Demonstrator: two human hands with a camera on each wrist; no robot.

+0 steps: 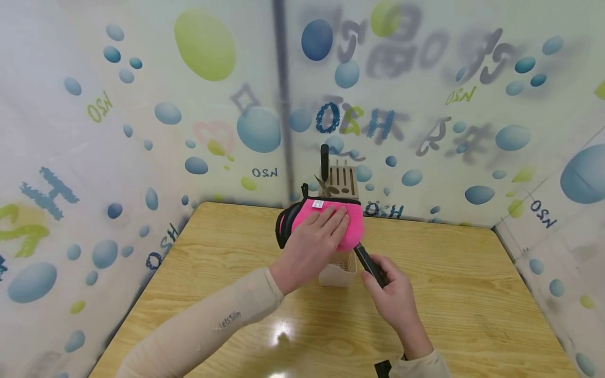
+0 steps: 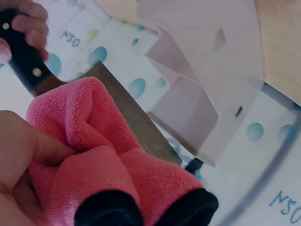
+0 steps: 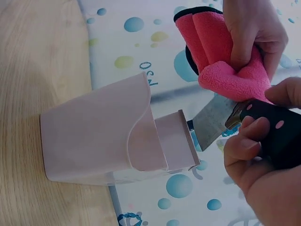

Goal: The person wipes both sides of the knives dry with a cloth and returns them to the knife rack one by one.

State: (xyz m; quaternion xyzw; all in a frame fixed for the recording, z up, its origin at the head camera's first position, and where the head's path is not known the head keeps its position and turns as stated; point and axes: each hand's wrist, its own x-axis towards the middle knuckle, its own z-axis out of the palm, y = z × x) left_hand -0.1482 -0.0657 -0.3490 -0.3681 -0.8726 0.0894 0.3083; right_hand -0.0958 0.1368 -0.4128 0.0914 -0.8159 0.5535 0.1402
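Note:
A cleaver with a black riveted handle (image 3: 273, 127) is gripped in my right hand (image 1: 393, 298). Its broad metal blade (image 2: 136, 125) points away from that hand, partly covered by a pink cloth (image 1: 356, 231) with black edging. My left hand (image 1: 314, 247) holds the folded cloth against the blade, fingers laid over it and the thumb on the other side. In the left wrist view the pink cloth (image 2: 108, 155) wraps over the blade's edge near the handle. Part of the blade (image 3: 214, 120) shows bare in the right wrist view.
Behind the hands stands a pale slotted knife holder (image 1: 348, 181) on the wooden table (image 1: 227, 252). A black-handled knife (image 1: 324, 160) stands upright in it, with scissors (image 1: 321, 185) beside it. Walls with blue and green dots (image 1: 411, 126) close in the table's back and sides.

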